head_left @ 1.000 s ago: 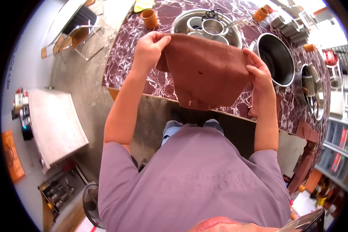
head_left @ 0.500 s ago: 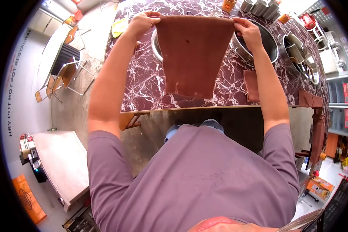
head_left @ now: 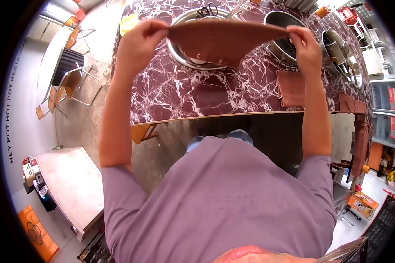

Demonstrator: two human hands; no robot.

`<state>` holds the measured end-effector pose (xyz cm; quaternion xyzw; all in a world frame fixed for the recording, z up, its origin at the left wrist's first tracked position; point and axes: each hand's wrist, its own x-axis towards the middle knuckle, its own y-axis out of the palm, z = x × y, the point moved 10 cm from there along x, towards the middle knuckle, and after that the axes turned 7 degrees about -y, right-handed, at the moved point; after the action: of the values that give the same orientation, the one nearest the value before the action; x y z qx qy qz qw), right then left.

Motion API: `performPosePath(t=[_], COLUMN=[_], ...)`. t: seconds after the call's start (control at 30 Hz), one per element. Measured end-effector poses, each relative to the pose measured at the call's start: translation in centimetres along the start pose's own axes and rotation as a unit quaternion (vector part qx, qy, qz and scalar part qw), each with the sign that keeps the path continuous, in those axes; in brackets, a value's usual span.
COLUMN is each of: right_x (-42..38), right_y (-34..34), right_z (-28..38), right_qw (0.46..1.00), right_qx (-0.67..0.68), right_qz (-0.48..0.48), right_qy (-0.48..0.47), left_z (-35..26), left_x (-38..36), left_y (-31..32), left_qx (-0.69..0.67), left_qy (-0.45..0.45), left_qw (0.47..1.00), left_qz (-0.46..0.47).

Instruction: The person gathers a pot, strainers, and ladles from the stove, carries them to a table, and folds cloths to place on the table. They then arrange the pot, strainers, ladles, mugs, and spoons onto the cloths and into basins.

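A brown cloth [head_left: 219,39] is stretched between my two hands above the marbled table [head_left: 184,94]. My left hand [head_left: 141,41] pinches its left corner, and my right hand [head_left: 307,48] pinches the right one. The cloth's lower edge swings up and away from me, slightly blurred. Behind it, a round metal tray [head_left: 180,55] is partly covered from view, with black-handled scissors [head_left: 207,9] and white dishes in it. A folded brown cloth [head_left: 290,87] lies on the table below my right hand.
A dark metal pot [head_left: 285,19] stands behind my right hand. Farther right, another pot [head_left: 324,52] holds metal utensils. A yellow cloth [head_left: 128,23] lies at the table's left edge. More brown cloth [head_left: 352,104] hangs over the right corner. Folding chairs [head_left: 72,85] stand at left.
The cloth hung down nearly flat before; now its lower part has swung up and forward. My hands have spread apart and lowered slightly, and more of the metal tray shows.
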<state>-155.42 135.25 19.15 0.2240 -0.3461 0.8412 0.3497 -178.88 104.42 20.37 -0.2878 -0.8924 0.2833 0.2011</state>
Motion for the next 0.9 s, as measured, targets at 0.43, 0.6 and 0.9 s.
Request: performPosePath(t=[0.43, 0.6, 0.9], right_x=[-22.5, -26.9, -25.9], right_y=[4.4, 10.1, 17.7], right_z=[0.2, -10.8, -21.2], right_qw=[0.937, 0.908, 0.912], right_qx=[0.158, 0.151, -0.094], right_qz=[0.161, 0.208, 0.250], right_qy=[0.268, 0.331, 0.311], left_z=[11.2, 21.6, 27.7], left_x=[-20.3, -19.2, -13.4], left_y=[9.2, 17.4, 24.0], left_qx=[-0.187, -0.180, 0.124], left_qy=[-0.146, -0.264, -0.259], left_qw=[0.961, 0.932, 0.950], left_qz=[0.139, 0.170, 0.123])
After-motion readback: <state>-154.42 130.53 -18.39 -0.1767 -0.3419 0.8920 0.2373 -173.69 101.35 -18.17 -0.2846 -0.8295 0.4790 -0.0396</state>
